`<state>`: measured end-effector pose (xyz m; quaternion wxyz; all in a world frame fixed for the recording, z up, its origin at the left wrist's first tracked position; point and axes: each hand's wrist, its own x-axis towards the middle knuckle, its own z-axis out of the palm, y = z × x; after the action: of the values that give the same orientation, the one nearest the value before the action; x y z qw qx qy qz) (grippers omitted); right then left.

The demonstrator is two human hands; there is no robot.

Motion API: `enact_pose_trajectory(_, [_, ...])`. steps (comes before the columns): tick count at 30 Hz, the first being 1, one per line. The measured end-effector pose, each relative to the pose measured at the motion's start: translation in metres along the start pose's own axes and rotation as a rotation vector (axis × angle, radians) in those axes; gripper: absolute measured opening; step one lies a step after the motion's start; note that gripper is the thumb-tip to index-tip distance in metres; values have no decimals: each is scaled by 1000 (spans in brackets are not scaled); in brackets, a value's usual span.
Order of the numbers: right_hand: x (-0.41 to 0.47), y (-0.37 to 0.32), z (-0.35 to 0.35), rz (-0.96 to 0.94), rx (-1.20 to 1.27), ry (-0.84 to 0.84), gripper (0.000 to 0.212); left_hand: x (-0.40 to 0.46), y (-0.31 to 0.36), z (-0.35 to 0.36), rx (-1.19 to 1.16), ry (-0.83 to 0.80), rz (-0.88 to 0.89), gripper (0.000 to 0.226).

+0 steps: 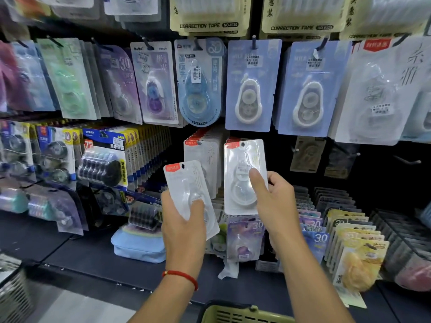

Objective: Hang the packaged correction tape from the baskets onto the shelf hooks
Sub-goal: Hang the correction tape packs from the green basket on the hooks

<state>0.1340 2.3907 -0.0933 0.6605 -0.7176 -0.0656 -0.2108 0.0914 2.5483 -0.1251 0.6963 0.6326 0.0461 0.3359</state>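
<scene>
My left hand (184, 224) grips a white correction tape pack (186, 183) with a red top label, tilted left. My right hand (275, 201) holds a second white pack (242, 159) upright, its hang hole level with a row of identical packs (205, 150) hanging on a hook just behind and to the left. The thumb of each hand presses on the clear blister. A green basket (235, 314) shows at the bottom edge, below my forearms; its contents are hidden.
Rows of packaged correction tapes fill the hooks above and left. Bare hooks (408, 160) stick out at the right of the dark back panel. Boxes of packs (345, 231) stand on the shelf at right. A light blue pouch (137, 247) lies on the shelf.
</scene>
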Motion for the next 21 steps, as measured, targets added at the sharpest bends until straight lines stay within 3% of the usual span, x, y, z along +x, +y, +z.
enact_pose_trajectory(3, [3,1,3,8,-62,16,47,-1,3,-1,-26,22,18,24])
enact_pose_trajectory(6, [3,3,7,8,-167,77,42,0,4,-2,-43,51,46,31])
enact_pose_trajectory(10, [-6,6,5,-6,-629,197,51,1,1,-1,-43,0,86,29])
enact_pose_trajectory(11, [-6,7,3,-20,-603,147,44,0,0,1,-65,-50,85,32])
enact_pose_trajectory(13, [-5,8,-2,36,-317,-121,28,-2,1,5,-126,-186,68,36])
enact_pose_trajectory(15, [-6,10,-6,90,-50,-418,23,-5,3,9,-157,-296,62,42])
enact_pose_trajectory(16, [-7,10,-8,83,3,-474,22,-5,3,10,-153,-331,56,42])
enact_pose_trajectory(18, [-8,12,-9,54,44,-438,18,-6,0,12,-124,-338,21,43])
enact_pose_trajectory(21, [-5,15,-9,52,95,-258,11,-5,-8,13,-43,-315,-70,62])
